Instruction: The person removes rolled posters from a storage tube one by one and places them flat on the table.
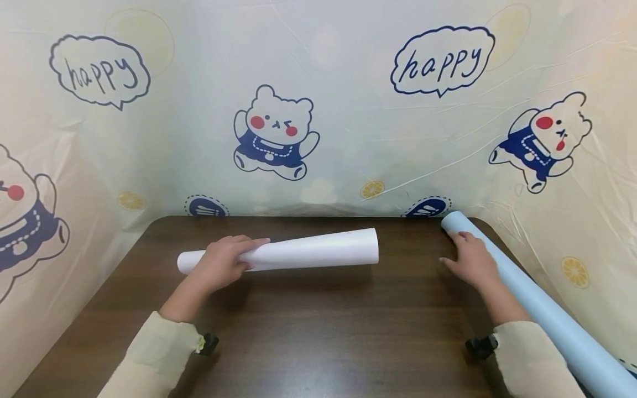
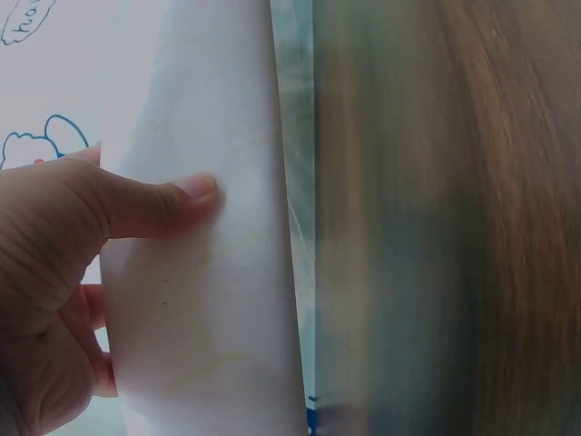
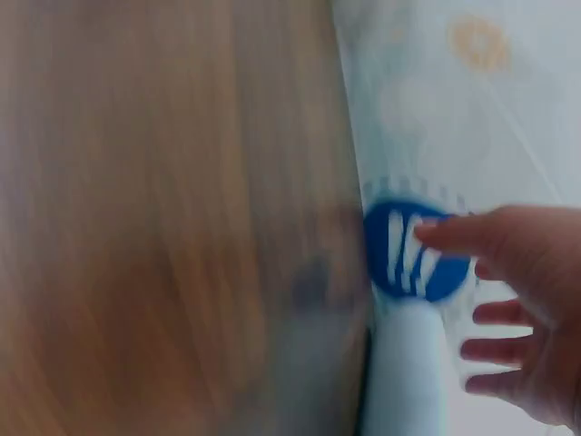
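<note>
A white paper roll (image 1: 318, 251) lies crosswise over the far half of the table in the head view, its wider end to the right. My left hand (image 1: 226, 260) grips it near its left end; in the left wrist view the thumb (image 2: 168, 204) presses on the near side of the paper while the other fingers pass behind. On the right, a long light-blue roll (image 1: 542, 309) slants along the table's edge. My right hand (image 1: 470, 260) is beside its far end, fingers spread, overlapping it in the head view. The right wrist view is blurred and shows those fingers (image 3: 499, 350) apart, holding nothing.
The brown wooden table (image 1: 318, 337) has rounded far corners. Behind and around it hangs a pale cloth (image 1: 348, 132) printed with bears, orange slices and the word happy. Dark wrist devices (image 1: 481, 347) sit at both sleeve cuffs.
</note>
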Demonstrator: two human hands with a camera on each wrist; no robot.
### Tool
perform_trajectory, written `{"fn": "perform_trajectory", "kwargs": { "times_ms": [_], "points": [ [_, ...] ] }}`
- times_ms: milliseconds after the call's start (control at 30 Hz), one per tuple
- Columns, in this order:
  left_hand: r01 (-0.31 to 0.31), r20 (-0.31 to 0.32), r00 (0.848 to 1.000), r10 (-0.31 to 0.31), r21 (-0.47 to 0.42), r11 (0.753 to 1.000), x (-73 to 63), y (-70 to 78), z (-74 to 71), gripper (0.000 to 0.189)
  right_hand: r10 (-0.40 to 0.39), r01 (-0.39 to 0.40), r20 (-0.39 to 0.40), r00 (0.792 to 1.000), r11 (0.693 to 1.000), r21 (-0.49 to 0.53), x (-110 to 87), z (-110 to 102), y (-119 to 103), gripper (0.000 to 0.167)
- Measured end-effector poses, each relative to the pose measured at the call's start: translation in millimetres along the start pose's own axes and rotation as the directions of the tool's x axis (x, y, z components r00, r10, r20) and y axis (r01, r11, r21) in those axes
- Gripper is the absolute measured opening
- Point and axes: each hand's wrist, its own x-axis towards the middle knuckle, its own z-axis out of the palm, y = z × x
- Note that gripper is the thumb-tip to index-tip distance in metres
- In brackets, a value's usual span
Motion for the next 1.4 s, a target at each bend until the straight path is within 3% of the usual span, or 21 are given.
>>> {"fn": "perform_trajectory", "kwargs": {
  "times_ms": [67,100,167,200,233,300,367,433,500,600,733,867,1033,1133,1267,1400],
  "points": [
    [-0.006,-0.009,1.000,0.006,-0.002,1.000,1.7,3.0,0.7,0.068,-0.004,-0.003,0.041,0.999,0.985,0.172,-0.8,7,-15,0.070],
    [-0.006,-0.014,1.000,0.006,-0.004,1.000,2.7,4.5,1.3,0.068,0.001,-0.022,0.077,0.997,0.962,0.270,-1.3,10,-23,0.072],
    [-0.012,-0.025,1.000,0.012,-0.006,1.000,4.6,7.4,2.4,0.068,0.014,-0.086,0.154,0.988,0.875,0.475,-2.6,14,-37,0.074],
    [-0.015,-0.034,0.999,0.015,-0.002,1.000,5.6,8.7,3.2,0.068,0.012,-0.121,0.190,0.982,0.809,0.576,-3.2,16,-45,0.074],
    [-0.017,-0.043,0.999,0.017,0.004,1.000,6.6,9.8,4.3,0.068,0.003,-0.160,0.227,0.974,0.720,0.675,-3.7,18,-52,0.074],
    [-0.036,-0.073,0.997,0.037,0.025,0.999,8.4,11.6,7.3,0.067,-0.045,-0.211,0.273,0.961,0.519,0.828,-4.2,20,-64,0.071],
    [-0.064,-0.114,0.991,0.070,0.054,0.997,10.0,13.2,10.6,0.067,-0.104,-0.248,0.295,0.950,0.326,0.912,-4.6,20,-74,0.069],
    [-0.102,-0.163,0.980,0.115,0.087,0.991,11.8,14.3,14.9,0.066,-0.158,-0.272,0.296,0.942,0.159,0.949,-4.9,19,-82,0.068],
    [-0.145,-0.216,0.962,0.169,0.121,0.982,13.5,15.7,18.8,0.065,-0.186,-0.291,0.296,0.937,0.054,0.955,-5.0,17,-89,0.068],
    [-0.196,-0.281,0.930,0.236,0.162,0.967,15.6,17.6,23.7,0.065,-0.208,-0.321,0.306,0.929,-0.045,0.946,-4.5,15,-97,0.073],
    [-0.213,-0.314,0.912,0.265,0.191,0.958,17.2,20.7,26.5,0.067,-0.161,-0.361,0.344,0.925,-0.094,0.928,-2.5,14,-105,0.074],
    [-0.210,-0.305,0.914,0.267,0.205,0.956,17.3,22.6,26.9,0.069,-0.057,-0.385,0.381,0.923,-0.089,0.919,-0.5,15,-109,0.068],
    [-0.205,-0.288,0.919,0.270,0.236,0.950,16.7,22.1,28.7,0.072,0.021,-0.373,0.374,0.927,-0.018,0.927,-0.2,17,-110,0.062],
    [-0.200,-0.266,0.929,0.259,0.232,0.952,16.4,23.1,29.6,0.078,0.037,-0.339,0.338,0.940,0.025,0.940,-1.0,17,-109,0.057],
    [-0.170,-0.187,0.961,0.203,0.180,0.969,16.4,26.5,27.6,0.086,0.019,-0.267,0.267,0.964,0.094,0.959,-2.0,16,-106,0.050],
    [-0.088,-0.034,0.995,0.092,0.108,0.990,18.3,26.8,23.7,0.091,-0.024,-0.186,0.194,0.981,0.186,0.965,-3.0,12,-101,0.043]
  ]
}}
